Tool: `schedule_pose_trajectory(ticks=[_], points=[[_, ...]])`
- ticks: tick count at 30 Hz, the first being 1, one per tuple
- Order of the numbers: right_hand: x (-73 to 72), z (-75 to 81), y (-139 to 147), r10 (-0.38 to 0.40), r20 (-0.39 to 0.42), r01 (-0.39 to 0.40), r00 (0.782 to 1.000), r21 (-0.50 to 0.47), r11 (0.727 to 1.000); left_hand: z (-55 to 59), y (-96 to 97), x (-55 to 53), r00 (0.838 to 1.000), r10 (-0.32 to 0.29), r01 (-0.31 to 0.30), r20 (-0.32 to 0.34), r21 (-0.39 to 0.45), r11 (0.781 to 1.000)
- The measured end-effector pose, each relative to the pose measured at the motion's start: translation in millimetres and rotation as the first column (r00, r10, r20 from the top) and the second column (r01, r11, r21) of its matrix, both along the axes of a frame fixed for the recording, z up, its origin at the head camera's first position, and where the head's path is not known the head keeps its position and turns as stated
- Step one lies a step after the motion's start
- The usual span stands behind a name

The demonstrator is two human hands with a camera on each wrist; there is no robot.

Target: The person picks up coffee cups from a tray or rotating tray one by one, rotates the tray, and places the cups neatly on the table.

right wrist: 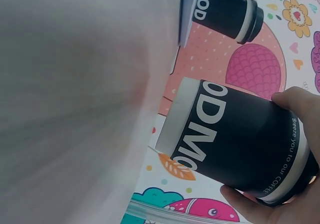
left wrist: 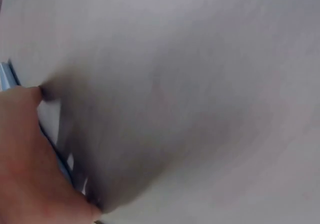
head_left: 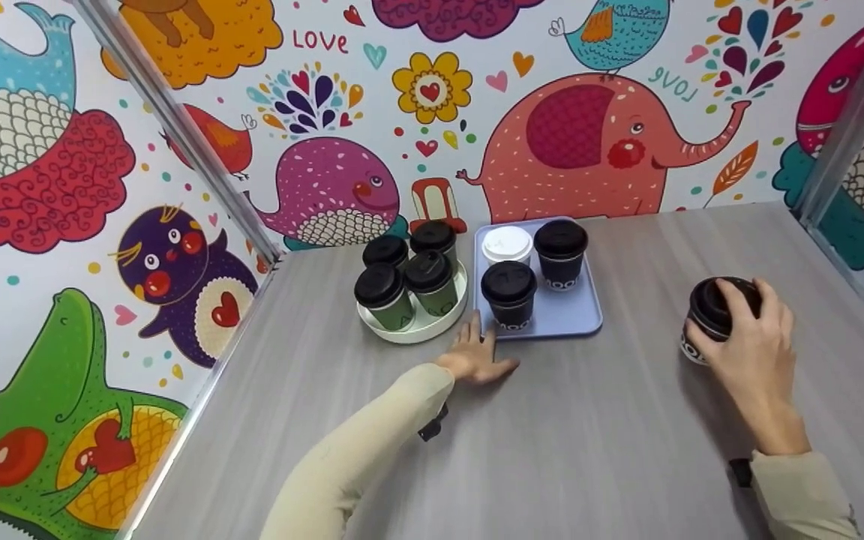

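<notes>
My right hand (head_left: 762,352) grips a black paper coffee cup (right wrist: 235,134) from above, thumb and fingers around its black lid, at the right of the table. White lettering runs around the cup's sleeve, and its pale base is close over the tabletop. My left hand (head_left: 475,358) lies with fingers spread at the near left corner of a blue tray (head_left: 563,319); the left wrist view has the tray's edge partly hidden behind the hand. On that tray stand a front black cup (head_left: 511,300), a rear black cup (head_left: 561,255) and a white-lidded cup (head_left: 507,244).
Left of the blue tray, a round white tray (head_left: 406,337) carries several green cups (head_left: 432,285) with black lids. Behind the grey table (head_left: 589,435) rises a cartoon-printed wall (head_left: 432,150), with metal posts (head_left: 169,112) at its corners.
</notes>
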State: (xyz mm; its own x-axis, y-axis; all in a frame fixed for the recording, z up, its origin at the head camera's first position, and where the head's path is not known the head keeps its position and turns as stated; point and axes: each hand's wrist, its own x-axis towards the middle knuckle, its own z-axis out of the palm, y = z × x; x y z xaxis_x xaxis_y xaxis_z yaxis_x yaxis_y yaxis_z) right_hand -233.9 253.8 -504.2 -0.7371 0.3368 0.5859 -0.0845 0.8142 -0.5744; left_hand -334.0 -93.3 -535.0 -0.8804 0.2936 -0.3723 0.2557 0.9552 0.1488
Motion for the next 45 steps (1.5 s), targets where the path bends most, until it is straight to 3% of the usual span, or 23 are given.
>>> schedule_pose_trajectory(ticks=[5,9,16,24,25,30,37,45], points=[[-3.3,-3.2,6.4,0.006,-0.051,-0.004,0.999,0.034,0.999,-10.6,1.9,-5.1,1.0,0.021,-0.022,0.004,0.035,0.999],[-3.6,-5.5,10.2,-0.002,-0.041,0.004,0.999,0.043,0.999,-14.5,2.4,-5.3,1.0,0.018,-0.017,-0.025,0.038,0.999],[-2.6,-4.0,16.0,-0.016,0.033,0.014,0.999,0.051,0.999,-2.3,1.8,2.9,1.0,0.016,-0.015,-0.022,0.011,1.0],[-1.2,-2.9,21.5,-0.003,0.026,0.001,1.0,0.064,0.998,1.7,-1.7,6.8,1.0,0.022,-0.022,-0.007,0.015,1.0],[-1.2,-3.0,21.9,-0.001,0.031,-0.001,1.0,0.064,0.998,-2.6,-2.2,4.8,1.0,0.025,-0.025,-0.014,0.02,0.999],[-1.2,-5.2,23.1,0.007,0.063,-0.011,0.998,0.068,0.998,-2.9,-3.7,5.7,0.999,0.031,-0.031,-0.016,0.023,0.999],[0.6,-10.8,25.2,0.025,0.022,-0.027,0.999,0.109,0.994,2.4,-1.4,9.6,1.0,0.024,-0.024,-0.006,0.012,1.0],[4.4,-14.0,33.7,0.045,0.091,-0.056,0.995,0.128,0.99,6.6,3.9,9.8,1.0,0.009,-0.009,0.002,-0.02,1.0]])
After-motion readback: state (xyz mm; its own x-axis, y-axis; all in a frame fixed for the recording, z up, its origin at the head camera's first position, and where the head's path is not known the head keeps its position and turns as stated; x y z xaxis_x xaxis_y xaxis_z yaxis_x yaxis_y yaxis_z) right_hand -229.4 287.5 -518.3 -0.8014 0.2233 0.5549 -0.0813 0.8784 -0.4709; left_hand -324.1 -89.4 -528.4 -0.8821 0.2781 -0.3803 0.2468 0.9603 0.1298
